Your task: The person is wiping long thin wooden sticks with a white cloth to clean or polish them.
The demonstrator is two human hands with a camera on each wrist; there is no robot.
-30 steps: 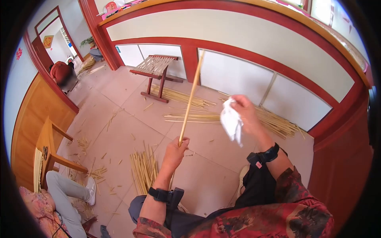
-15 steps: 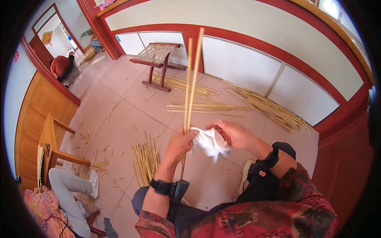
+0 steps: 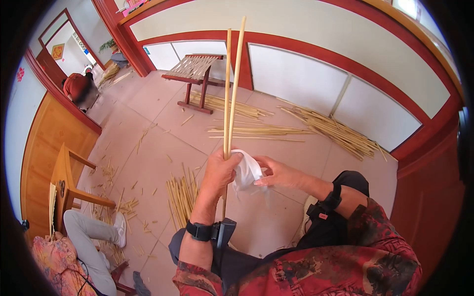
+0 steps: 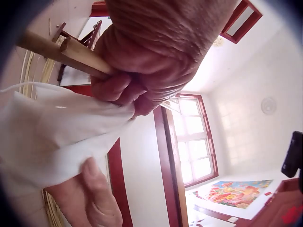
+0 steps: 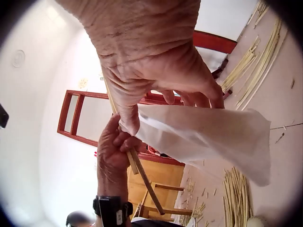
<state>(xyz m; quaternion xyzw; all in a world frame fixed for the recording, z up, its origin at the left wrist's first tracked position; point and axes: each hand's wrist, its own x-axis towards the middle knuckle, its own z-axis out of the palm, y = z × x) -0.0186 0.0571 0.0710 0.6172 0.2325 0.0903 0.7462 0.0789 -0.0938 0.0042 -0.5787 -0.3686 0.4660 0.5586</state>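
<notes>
Upright in my left hand [image 3: 220,170] are two long pale-yellow sticks [image 3: 233,93], gripped close together with their lower ends showing below the fist. The same fingers also hold an edge of a thin white cloth [image 3: 246,173] against the sticks. My right hand [image 3: 282,176], just to the right, holds the cloth's other side between thumb and fingers. In the left wrist view the cloth [image 4: 57,137] spreads between both hands, creased and slightly see-through. From the right wrist, the cloth [image 5: 203,132] hangs away from the right fingers, and the short stick ends [image 5: 144,182] stick out below the left hand.
Bundles of similar sticks lie on the tiled floor by my left knee [image 3: 181,197] and along the white cabinet [image 3: 340,130]. A folding stool [image 3: 195,74] stands ahead. To the left are a wooden chair [image 3: 79,182], scattered stick offcuts [image 3: 129,204] and a seated person's leg [image 3: 89,232].
The right hand has brought the cloth leftward to the sticks, and the left hand now holds its edge too. A second stick shows beside the first. Both sticks have risen slightly.
</notes>
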